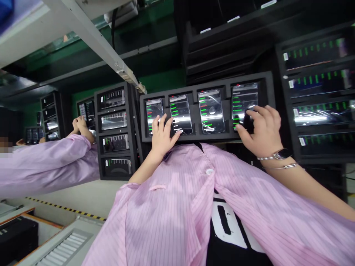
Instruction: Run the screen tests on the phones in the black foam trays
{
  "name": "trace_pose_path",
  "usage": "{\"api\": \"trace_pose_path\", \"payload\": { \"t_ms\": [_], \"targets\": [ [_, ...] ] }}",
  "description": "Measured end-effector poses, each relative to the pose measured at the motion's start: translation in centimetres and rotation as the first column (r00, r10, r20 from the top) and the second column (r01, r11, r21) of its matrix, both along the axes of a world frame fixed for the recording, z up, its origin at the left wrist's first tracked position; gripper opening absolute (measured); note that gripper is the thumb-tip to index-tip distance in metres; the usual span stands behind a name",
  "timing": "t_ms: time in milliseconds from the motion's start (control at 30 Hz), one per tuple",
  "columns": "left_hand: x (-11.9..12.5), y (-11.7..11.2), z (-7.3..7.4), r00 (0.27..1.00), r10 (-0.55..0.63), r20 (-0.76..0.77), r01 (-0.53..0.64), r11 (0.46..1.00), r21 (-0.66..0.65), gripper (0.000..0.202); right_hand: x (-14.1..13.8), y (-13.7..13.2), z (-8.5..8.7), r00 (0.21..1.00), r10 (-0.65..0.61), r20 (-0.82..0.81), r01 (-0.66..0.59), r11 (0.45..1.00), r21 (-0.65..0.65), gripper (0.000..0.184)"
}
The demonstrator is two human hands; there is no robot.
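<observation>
A black foam tray [195, 137] lies in front of me, with several smartphones lit up in its slots. Each screen carries lines of green text, and some also have red lines. My left hand [161, 137] is open, fingers spread over the lower part of the leftmost phone [151, 107] and the phone beside it [179, 105]. The third phone [211, 109] lies uncovered in its slot. Over the lower end of the rightmost phone [244, 96] is my right hand [263, 131], thumb and fingers apart, seeming to rest on the glass. It hides that phone's lower right part.
On the left stands another tray of phones [97, 147], and a larger one [298, 147] stands on the right. Stacked black trays [210, 55] rise behind. A metal post [102, 48] slants in from above. At far left a co-worker's hands [80, 123] reach toward phones.
</observation>
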State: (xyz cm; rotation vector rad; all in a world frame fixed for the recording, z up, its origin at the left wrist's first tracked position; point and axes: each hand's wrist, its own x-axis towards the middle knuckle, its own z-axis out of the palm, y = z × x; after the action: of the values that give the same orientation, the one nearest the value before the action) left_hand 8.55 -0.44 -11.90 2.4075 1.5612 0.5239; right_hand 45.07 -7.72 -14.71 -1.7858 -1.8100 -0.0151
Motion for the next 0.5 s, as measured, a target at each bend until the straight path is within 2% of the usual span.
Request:
{"api": "trace_pose_path", "payload": {
  "t_ms": [100,167,267,367,500],
  "targets": [
    [0.1,0.0,0.1,1.000,-0.006,0.015,0.006,1.000,0.009,0.067,-2.0,0.2,1.9,0.991,0.124,-0.043,-0.127,0.990,-0.066,0.053],
    [-0.1,-0.2,0.4,0.999,-0.017,0.029,0.017,1.000,-0.002,0.063,-3.5,0.3,3.0,0.969,0.242,-0.054,-0.247,0.961,-0.125,0.048],
    [-0.8,-0.9,1.0,0.999,-0.011,0.039,0.011,1.000,-0.010,0.056,-4.9,0.5,3.6,0.927,0.367,-0.081,-0.375,0.916,-0.141,0.040],
    [-2.0,-1.6,1.4,0.998,0.051,0.027,-0.051,0.999,0.000,0.058,-5.3,1.0,3.5,0.923,0.373,-0.096,-0.384,0.908,-0.170,0.040],
    [-4.0,-1.6,1.3,0.989,0.148,-0.002,-0.148,0.989,-0.016,0.061,-5.6,3.0,3.2,0.948,0.298,-0.115,-0.318,0.914,-0.251,0.049]
  ]
}}
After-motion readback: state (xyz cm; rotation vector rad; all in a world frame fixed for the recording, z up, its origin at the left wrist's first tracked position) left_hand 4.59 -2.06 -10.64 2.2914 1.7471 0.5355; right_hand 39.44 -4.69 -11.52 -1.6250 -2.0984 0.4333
